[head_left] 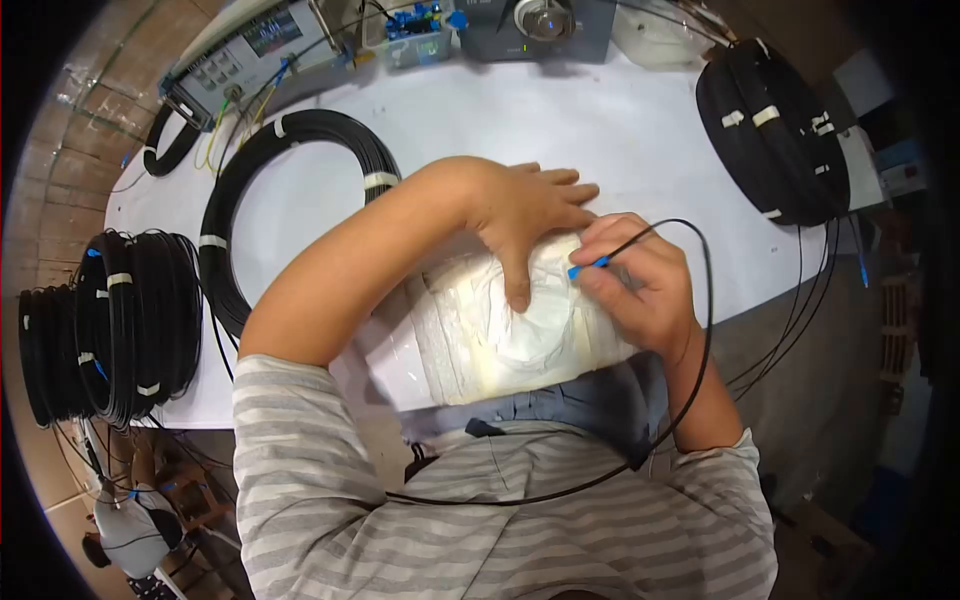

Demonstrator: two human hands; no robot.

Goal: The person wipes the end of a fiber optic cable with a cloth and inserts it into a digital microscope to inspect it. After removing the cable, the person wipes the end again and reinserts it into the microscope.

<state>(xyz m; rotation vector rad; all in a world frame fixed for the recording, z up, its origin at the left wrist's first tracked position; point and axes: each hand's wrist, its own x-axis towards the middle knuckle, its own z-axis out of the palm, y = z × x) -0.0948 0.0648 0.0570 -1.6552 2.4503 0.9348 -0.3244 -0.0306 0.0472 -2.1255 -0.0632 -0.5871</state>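
Note:
My right hand (645, 285) is closed, with thumb and fingers pinching a blue fiber optic connector (588, 268) at the end of a black cable (708, 290). The connector's tip points left, close over a white wiping cloth (535, 335) on a taped, plastic-wrapped pad (455, 330). My left hand (525, 215) lies spread across the pad's far edge, its thumb pressing on the cloth and its fingers reaching toward the table. From my right hand the cable loops up, then runs down past my forearm and across my lap.
A large coil of black cable (225, 210) lies on the white table (640, 130) at left. More coils stand at far left (140, 330) and right (770, 140). At the back are an instrument with a screen (240, 60), a bin of blue parts (415, 45) and a grey machine (480, 30).

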